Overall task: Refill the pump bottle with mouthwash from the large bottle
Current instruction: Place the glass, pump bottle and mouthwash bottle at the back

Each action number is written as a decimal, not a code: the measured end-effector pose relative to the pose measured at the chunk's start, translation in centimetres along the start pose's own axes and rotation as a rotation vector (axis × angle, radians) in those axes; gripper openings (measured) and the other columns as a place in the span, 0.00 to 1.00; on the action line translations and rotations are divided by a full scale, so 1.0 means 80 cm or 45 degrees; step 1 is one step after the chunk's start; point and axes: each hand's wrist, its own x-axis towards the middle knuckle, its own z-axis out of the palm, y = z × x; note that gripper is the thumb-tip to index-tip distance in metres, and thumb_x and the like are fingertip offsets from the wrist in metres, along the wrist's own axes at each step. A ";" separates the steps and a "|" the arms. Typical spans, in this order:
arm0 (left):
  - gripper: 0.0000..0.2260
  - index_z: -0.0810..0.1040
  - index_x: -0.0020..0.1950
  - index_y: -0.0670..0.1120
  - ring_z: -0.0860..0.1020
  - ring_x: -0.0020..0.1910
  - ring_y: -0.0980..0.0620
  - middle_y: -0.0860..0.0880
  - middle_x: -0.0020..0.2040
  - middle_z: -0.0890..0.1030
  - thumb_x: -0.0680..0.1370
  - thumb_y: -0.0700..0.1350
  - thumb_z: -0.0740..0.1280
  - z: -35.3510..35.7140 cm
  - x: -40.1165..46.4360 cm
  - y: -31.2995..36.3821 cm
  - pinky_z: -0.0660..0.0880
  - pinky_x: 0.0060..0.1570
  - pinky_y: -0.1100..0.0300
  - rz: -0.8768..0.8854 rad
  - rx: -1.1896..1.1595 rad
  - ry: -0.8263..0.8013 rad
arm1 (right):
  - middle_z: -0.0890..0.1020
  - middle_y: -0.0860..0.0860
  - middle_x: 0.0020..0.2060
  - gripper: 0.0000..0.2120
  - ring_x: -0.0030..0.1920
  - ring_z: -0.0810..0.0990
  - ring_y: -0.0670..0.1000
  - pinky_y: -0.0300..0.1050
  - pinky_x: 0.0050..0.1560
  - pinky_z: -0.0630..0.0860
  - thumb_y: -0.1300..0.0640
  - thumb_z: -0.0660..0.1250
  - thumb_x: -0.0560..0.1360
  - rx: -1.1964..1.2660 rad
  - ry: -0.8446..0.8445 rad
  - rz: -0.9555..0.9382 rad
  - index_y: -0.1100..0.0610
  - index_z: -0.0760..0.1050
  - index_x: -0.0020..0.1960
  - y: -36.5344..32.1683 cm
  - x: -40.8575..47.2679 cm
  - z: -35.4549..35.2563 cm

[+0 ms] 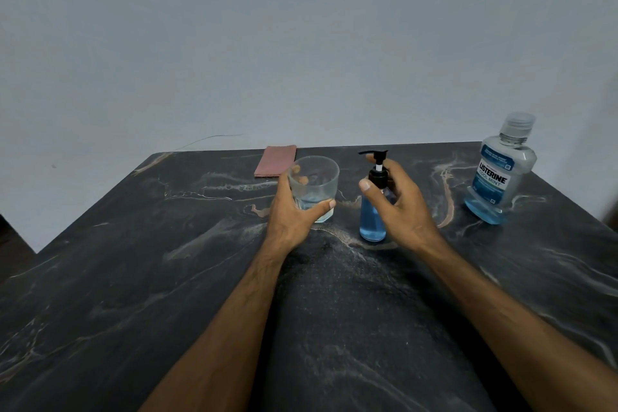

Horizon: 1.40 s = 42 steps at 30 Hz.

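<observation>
Nearest the camera, the dark marble table lies bare around both forearms. Farther on, the left hand is wrapped around a glass, while the right hand curls loosely about the pump bottle, apparently touching its collar. Beyond, the large bottle stands capped near the right edge, and a pink cloth lies at the far edge.

We see a dark marbled table against a pale wall. Left hand wraps a clear glass with a little pale liquid at the bottom, near the table's far edge. Right hand is curled loosely at the black pump collar of the pump bottle, blue liquid inside, grip not clear. Large bottle, capped, stands by the far right corner. Pink cloth lies at the far edge.
</observation>
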 end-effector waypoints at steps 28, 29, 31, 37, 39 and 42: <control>0.38 0.64 0.70 0.48 0.73 0.57 0.56 0.52 0.64 0.74 0.65 0.47 0.79 -0.002 -0.005 0.001 0.67 0.46 0.74 -0.020 0.121 0.007 | 0.77 0.52 0.61 0.28 0.56 0.78 0.52 0.41 0.52 0.74 0.56 0.74 0.72 -0.262 0.084 0.171 0.53 0.64 0.66 0.014 -0.020 -0.003; 0.38 0.64 0.70 0.48 0.72 0.57 0.57 0.52 0.64 0.74 0.65 0.48 0.79 -0.001 -0.005 0.001 0.66 0.46 0.74 -0.021 0.136 0.018 | 0.77 0.52 0.61 0.29 0.57 0.78 0.52 0.43 0.54 0.75 0.55 0.74 0.72 -0.254 0.077 0.176 0.53 0.64 0.67 0.015 -0.018 -0.003; 0.39 0.63 0.70 0.47 0.71 0.57 0.57 0.51 0.65 0.73 0.65 0.48 0.79 0.001 -0.004 0.002 0.67 0.49 0.70 -0.025 0.165 0.039 | 0.76 0.52 0.63 0.31 0.60 0.77 0.53 0.47 0.59 0.76 0.52 0.75 0.70 -0.287 0.085 0.186 0.54 0.64 0.69 0.018 -0.015 0.000; 0.38 0.64 0.67 0.47 0.73 0.56 0.53 0.49 0.64 0.74 0.64 0.51 0.80 -0.001 0.015 0.000 0.70 0.50 0.65 -0.073 0.283 -0.011 | 0.77 0.53 0.63 0.32 0.59 0.77 0.52 0.43 0.56 0.74 0.52 0.76 0.70 -0.301 0.125 0.162 0.55 0.66 0.68 0.032 0.002 0.008; 0.38 0.64 0.66 0.46 0.73 0.56 0.52 0.49 0.62 0.74 0.63 0.53 0.80 -0.001 0.027 -0.001 0.71 0.51 0.62 -0.083 0.337 -0.025 | 0.77 0.54 0.63 0.32 0.60 0.78 0.54 0.47 0.59 0.76 0.53 0.76 0.70 -0.258 0.137 0.183 0.55 0.65 0.68 0.037 0.014 0.010; 0.37 0.64 0.65 0.46 0.74 0.55 0.51 0.49 0.61 0.74 0.64 0.52 0.80 0.004 0.047 -0.004 0.71 0.51 0.61 -0.076 0.344 -0.006 | 0.77 0.54 0.63 0.30 0.60 0.78 0.54 0.50 0.61 0.77 0.54 0.76 0.70 -0.254 0.160 0.193 0.55 0.66 0.68 0.048 0.036 0.015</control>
